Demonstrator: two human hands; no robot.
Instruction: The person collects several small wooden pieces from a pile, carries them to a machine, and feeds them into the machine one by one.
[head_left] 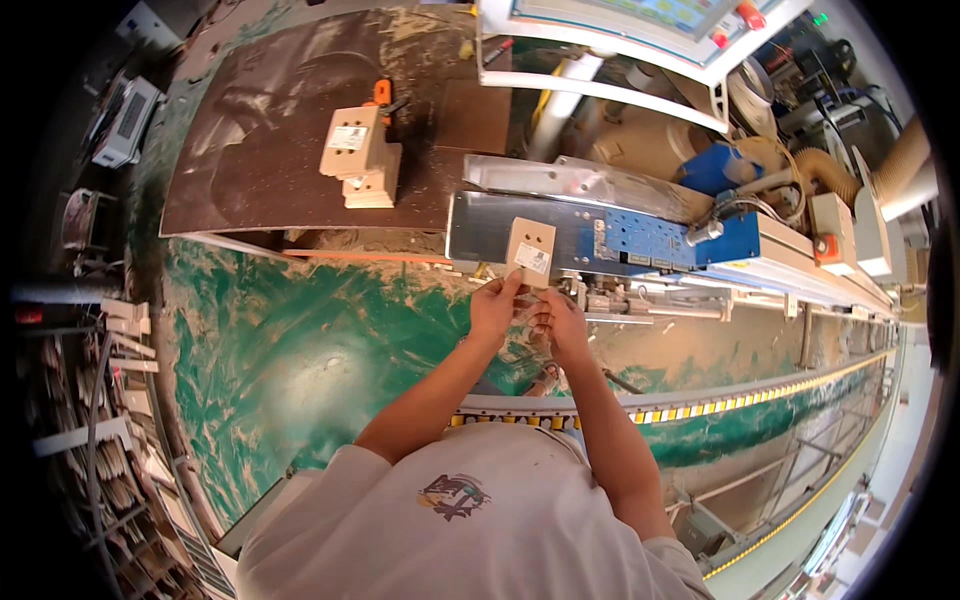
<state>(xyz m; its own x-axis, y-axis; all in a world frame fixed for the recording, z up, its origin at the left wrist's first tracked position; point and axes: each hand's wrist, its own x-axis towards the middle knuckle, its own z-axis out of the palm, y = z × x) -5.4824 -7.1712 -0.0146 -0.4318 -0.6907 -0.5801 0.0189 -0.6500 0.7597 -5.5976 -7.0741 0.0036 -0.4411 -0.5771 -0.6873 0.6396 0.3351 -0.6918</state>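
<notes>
A small light-brown wooden board (531,247) with two dark holes and a white label is held up in front of me, over the near edge of the machine's metal bed. My left hand (493,308) pinches its lower left corner, thumb on the face. Fingers of my right hand (560,322) are curled at its lower right edge; part of that grip is hidden. On the brown table to the left stands a stack of similar boards (371,188), the top one labelled and with holes too.
An orange-handled tool (383,95) lies behind the stack on the dusty brown table (250,130). To the right runs a long machine with a blue plate (640,238). A control panel (640,25) hangs above. A yellow-marked rail (680,408) crosses near my waist; offcuts pile at far left.
</notes>
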